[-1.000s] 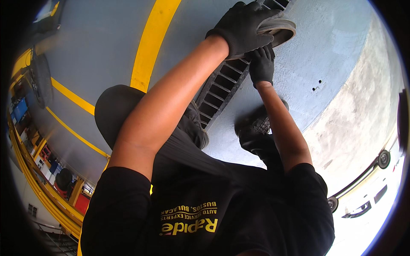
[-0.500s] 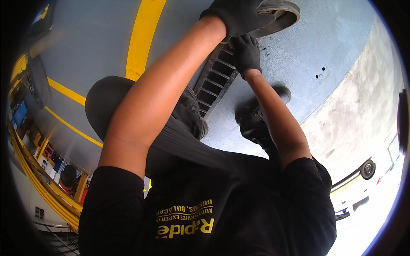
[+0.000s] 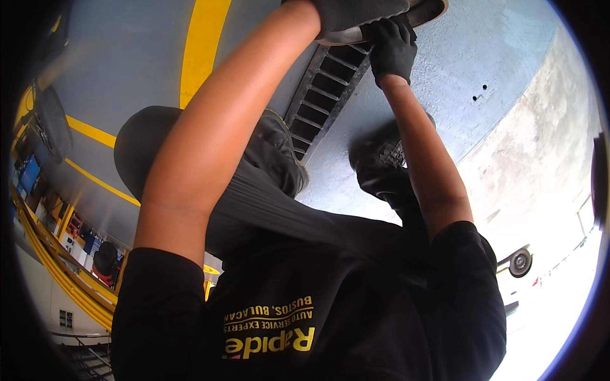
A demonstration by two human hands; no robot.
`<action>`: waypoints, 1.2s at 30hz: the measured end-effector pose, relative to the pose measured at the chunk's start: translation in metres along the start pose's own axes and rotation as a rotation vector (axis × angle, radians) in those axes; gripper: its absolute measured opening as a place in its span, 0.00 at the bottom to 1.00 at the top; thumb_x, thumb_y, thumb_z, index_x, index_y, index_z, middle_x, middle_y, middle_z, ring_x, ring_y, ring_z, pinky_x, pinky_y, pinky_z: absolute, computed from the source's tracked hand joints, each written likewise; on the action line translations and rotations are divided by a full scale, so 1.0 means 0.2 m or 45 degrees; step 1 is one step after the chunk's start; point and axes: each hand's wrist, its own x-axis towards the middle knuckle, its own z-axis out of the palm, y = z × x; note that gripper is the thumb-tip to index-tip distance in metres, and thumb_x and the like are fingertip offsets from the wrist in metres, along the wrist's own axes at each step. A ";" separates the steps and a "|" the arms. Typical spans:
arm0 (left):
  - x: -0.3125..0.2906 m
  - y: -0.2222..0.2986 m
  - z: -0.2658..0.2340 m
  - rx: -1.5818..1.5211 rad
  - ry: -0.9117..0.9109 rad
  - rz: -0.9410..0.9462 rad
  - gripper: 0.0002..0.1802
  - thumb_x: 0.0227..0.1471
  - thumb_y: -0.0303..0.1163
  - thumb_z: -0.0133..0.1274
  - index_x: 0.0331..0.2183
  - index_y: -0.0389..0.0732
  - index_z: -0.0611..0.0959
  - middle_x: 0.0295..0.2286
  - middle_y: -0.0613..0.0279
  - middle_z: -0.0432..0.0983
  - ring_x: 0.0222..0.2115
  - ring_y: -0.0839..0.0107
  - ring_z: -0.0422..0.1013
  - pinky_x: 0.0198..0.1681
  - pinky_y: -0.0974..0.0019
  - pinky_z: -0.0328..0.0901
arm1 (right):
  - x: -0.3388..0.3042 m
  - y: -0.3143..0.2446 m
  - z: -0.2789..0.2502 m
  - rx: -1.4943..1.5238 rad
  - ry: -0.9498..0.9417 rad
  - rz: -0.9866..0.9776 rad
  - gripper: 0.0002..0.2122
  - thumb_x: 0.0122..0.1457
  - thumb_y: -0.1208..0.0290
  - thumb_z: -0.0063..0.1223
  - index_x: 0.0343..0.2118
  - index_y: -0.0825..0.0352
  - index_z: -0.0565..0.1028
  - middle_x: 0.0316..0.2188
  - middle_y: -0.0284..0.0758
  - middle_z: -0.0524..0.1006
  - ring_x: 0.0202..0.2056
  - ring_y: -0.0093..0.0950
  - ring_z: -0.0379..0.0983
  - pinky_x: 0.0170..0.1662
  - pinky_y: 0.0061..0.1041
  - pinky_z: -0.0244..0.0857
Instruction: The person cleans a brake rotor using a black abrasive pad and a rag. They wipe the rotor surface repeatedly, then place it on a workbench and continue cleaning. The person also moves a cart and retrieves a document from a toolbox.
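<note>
A round, hollow metal part that looks like a brake drum point(image 3: 431, 13) is held at the top edge of the view, above a floor grate; much of it is cut off. My left hand point(image 3: 356, 14), in a black glove, lies over the drum's open side, its fingers cropped or hidden. Lower and to the right, my right hand point(image 3: 391, 51), gloved too, has its fingers curled against the drum's near rim. Whether anything else is in the left hand cannot be seen.
The black metal grate point(image 3: 324, 95) runs between my feet in the grey-blue floor. A yellow stripe point(image 3: 202, 57) crosses the floor at left. A tyre point(image 3: 53, 124) stands at far left. Yellow bars point(image 3: 57, 279) line the lower left. A car wheel point(image 3: 520, 262) shows at right.
Both hands and the drum have shifted in view: the left hand up and left, the right hand up and right along the rim. Less of the drum shows now.
</note>
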 end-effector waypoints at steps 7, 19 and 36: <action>-0.26 -0.42 -0.16 -0.643 -0.343 -0.457 0.42 0.42 0.29 0.69 0.58 0.35 0.70 0.52 0.52 0.74 0.54 0.65 0.69 0.59 0.60 0.64 | 0.04 -0.69 -0.06 1.527 -0.184 0.866 0.12 0.59 0.76 0.50 0.45 0.63 0.78 0.41 0.45 0.81 0.45 0.49 0.76 0.50 0.40 0.70; 0.07 -0.09 -0.20 -0.263 -0.121 -0.363 0.42 0.46 0.30 0.68 0.60 0.34 0.69 0.54 0.54 0.75 0.54 0.64 0.70 0.59 0.63 0.64 | 0.28 0.32 -0.17 -0.171 -0.024 -0.277 0.17 0.55 0.74 0.53 0.44 0.46 0.81 0.47 0.23 0.79 0.57 0.28 0.70 0.60 0.43 0.59; -0.01 0.00 -0.14 0.208 -0.016 -0.132 0.26 0.53 0.37 0.58 0.54 0.46 0.80 0.47 0.49 0.77 0.49 0.51 0.73 0.55 0.55 0.66 | -0.06 -0.31 -0.04 0.853 -0.413 -0.077 0.23 0.52 0.78 0.54 0.52 0.54 0.77 0.49 0.35 0.78 0.53 0.41 0.73 0.57 0.37 0.68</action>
